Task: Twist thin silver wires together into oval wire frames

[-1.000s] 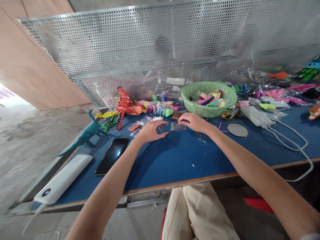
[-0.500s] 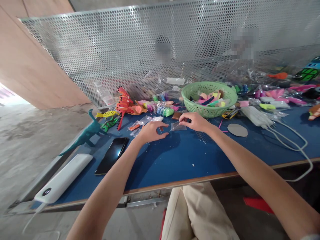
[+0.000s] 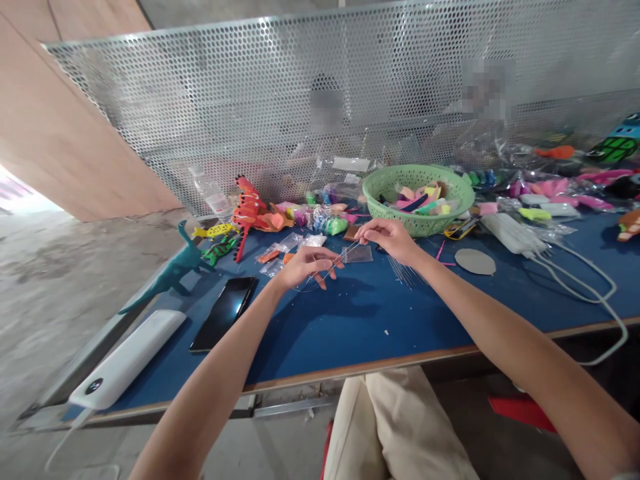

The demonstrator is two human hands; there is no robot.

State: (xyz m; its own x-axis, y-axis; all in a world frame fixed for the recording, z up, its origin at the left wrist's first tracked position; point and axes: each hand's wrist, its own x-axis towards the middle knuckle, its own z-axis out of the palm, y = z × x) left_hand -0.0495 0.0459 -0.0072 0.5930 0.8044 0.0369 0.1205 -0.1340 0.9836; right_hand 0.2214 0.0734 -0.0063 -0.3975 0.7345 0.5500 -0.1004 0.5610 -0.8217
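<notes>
Both of my hands hover above the blue table (image 3: 350,320) near its middle. My left hand (image 3: 306,265) and my right hand (image 3: 389,238) each pinch one end of a thin clear strand (image 3: 344,256) that runs slanted between them. A small clear plastic bag (image 3: 358,254) lies flat on the table just below the strand. Several thin clear sticks (image 3: 403,272) lie to the right of my right wrist.
A green basket (image 3: 419,193) of coloured foam pieces stands behind my hands. Foam dinosaurs (image 3: 173,269), a black phone (image 3: 224,311) and a white power bank (image 3: 127,358) lie at the left. A white charger with cable (image 3: 515,233) lies at the right. A perforated metal screen (image 3: 300,100) backs the table.
Both hands have lifted off the table. The right hand rose toward the basket, drawing the thin strand taut away from the left hand; the clear bag stays on the table.
</notes>
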